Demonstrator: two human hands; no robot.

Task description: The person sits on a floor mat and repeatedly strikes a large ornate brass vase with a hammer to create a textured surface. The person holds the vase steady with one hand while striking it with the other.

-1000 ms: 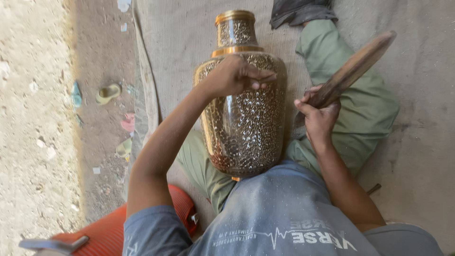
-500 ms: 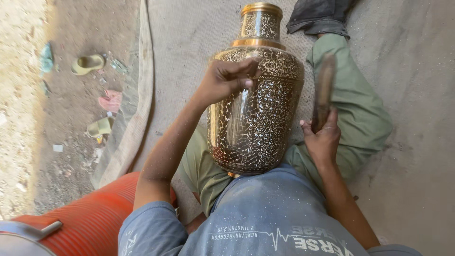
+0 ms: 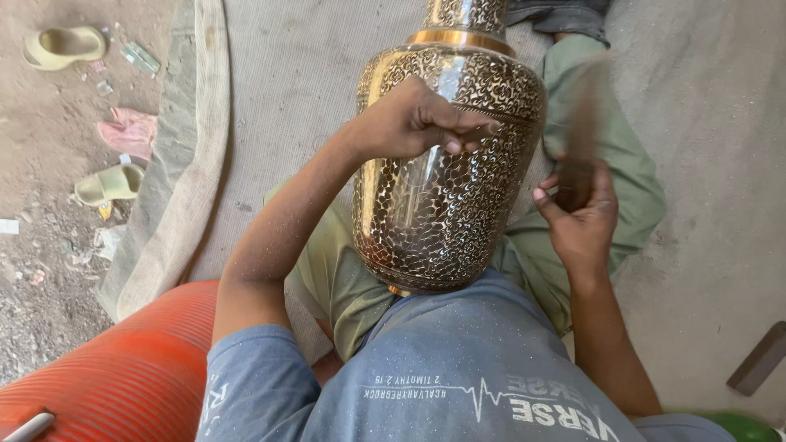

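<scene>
A large brass vase (image 3: 442, 221) with fine engraved patterning lies tilted in my lap, neck pointing away from me. My left hand (image 3: 413, 119) rests on its shoulder, fingers pinched around a small thin metal tool (image 3: 483, 131) whose tip touches the surface. My right hand (image 3: 581, 217) is just right of the vase and grips a flat wooden stick (image 3: 585, 123), which stands nearly upright and is blurred by motion. My legs in green trousers (image 3: 630, 172) stretch out under the vase.
I sit on a grey mat (image 3: 286, 90) with a rolled edge on the left. An orange ribbed bolster (image 3: 123, 368) lies at lower left. Two pale sandals (image 3: 110, 184) and a pink scrap (image 3: 127, 131) lie on the dirt. A dark wooden piece (image 3: 757, 360) lies at right.
The wooden stick has swung from slanting out to the right into a near-upright position beside the vase. My left hand stays on the vase shoulder. The view has moved closer.
</scene>
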